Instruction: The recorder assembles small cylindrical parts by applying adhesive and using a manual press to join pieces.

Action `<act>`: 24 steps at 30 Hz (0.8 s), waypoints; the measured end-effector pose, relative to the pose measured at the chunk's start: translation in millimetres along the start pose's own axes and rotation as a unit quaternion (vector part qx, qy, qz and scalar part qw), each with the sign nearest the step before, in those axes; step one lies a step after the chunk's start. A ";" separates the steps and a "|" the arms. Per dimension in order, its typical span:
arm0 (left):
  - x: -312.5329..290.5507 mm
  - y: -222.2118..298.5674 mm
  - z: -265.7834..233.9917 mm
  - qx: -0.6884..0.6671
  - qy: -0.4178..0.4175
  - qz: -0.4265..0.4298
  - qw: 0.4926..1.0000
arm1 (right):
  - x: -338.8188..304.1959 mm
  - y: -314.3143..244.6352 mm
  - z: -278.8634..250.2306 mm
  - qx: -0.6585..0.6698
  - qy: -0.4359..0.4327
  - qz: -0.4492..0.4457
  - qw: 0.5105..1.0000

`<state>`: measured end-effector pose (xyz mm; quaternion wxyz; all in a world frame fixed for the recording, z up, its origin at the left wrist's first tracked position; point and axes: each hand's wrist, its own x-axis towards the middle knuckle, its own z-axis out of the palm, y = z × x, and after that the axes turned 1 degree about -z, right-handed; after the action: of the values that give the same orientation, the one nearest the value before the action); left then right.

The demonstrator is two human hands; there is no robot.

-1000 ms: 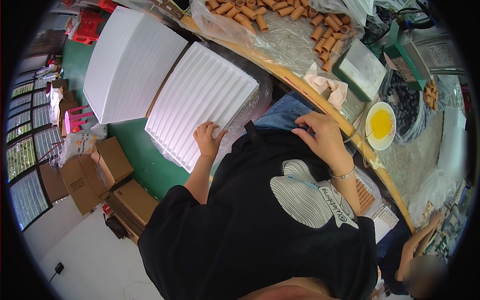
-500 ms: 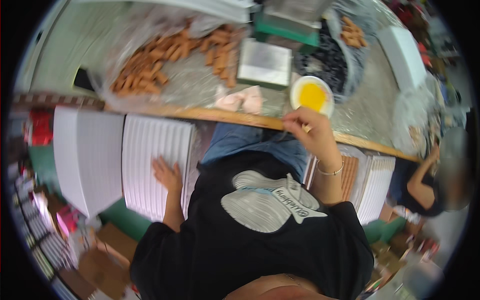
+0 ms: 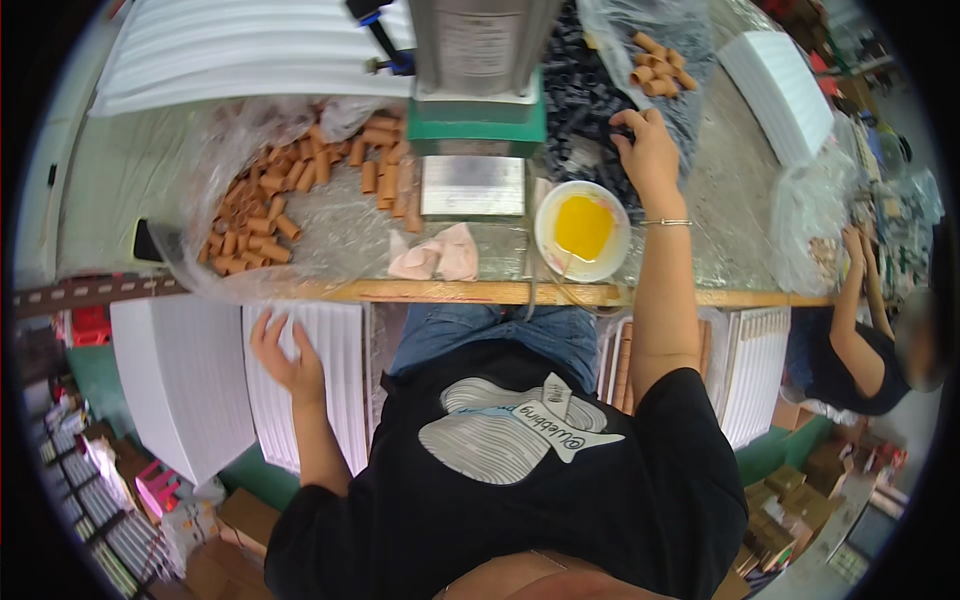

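Reaching across the bench
Right hand (image 3: 648, 150) curls into black parts (image 3: 580, 105); left hand (image 3: 285, 355), fingers spread, steadies white tray (image 3: 335, 385).

One white bowl (image 3: 582, 230) of yellow liquid sits at centre frame, beside two pink cloth pieces (image 3: 437, 256). One grey press machine (image 3: 482, 75) stands at top centre. Orange tubes (image 3: 285, 190) lie in two heaps, upper left and upper right (too many to count). Two white ribbed trays (image 3: 310, 385) show at lower left, one more ribbed stack (image 3: 752, 370) at right. Two people are in view.
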<state>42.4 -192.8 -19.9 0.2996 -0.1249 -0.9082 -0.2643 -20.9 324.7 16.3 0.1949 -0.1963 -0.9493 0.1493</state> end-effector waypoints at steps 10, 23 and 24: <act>153.4 38.8 120.7 -0.016 -0.247 -0.018 0.969 | 11.0 32.1 8.2 -0.187 -0.031 -0.069 0.979; 118.1 60.5 94.8 -0.367 -0.293 -0.096 0.878 | -49.3 29.3 -1.6 0.302 0.084 0.044 0.949; 109.6 69.6 93.1 -0.373 -0.301 -0.092 0.873 | -64.0 26.8 -9.4 0.403 0.049 0.074 0.911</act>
<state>-61.8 -76.0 11.8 -0.0830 -0.2164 -0.7957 -0.5596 45.8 322.6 -5.0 0.2923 -0.1776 -0.7806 0.5232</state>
